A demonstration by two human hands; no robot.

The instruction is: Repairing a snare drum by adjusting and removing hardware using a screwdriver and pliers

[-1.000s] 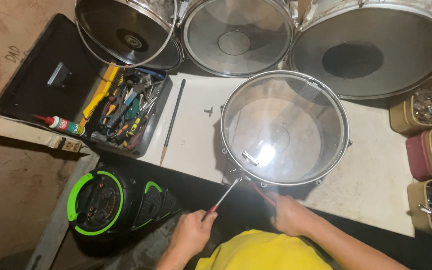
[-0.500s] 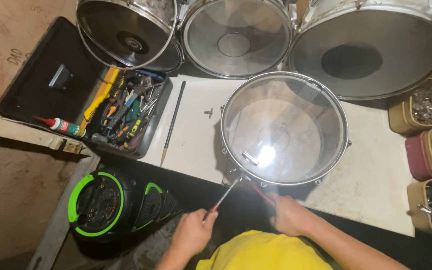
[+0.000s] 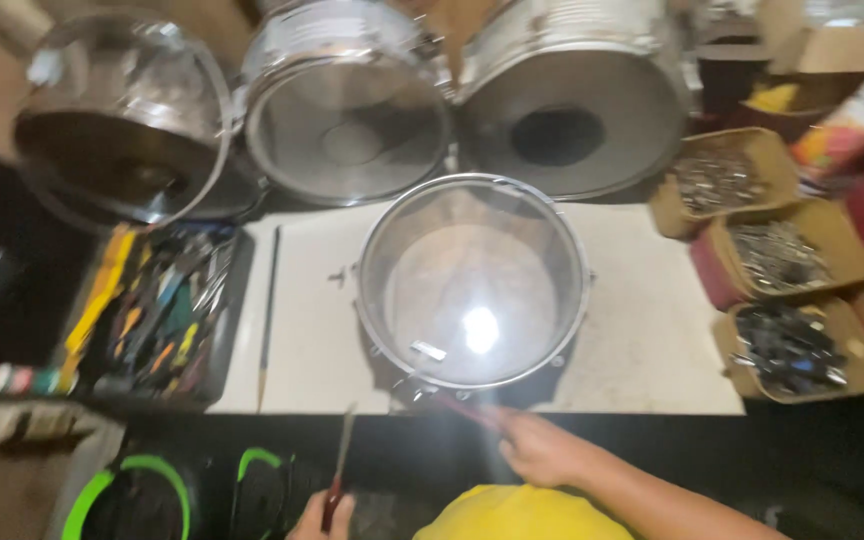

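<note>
Drum (image 3: 472, 285), centre of table (image 3: 642, 340): right hand (image 3: 542, 450) fingers closed on red-handled tool at its lower rim; left hand (image 3: 322, 518) grips a screwdriver (image 3: 337, 470), lower frame.

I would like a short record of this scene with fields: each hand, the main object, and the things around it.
left hand: holds a red-handled screwdriver, tip up, apart from the drum
right hand: holds a red tool at the drum's near rim
drum: clear head, on a white board
left of board: tool tray
right: boxes of small metal parts
behind: three more drums
</note>
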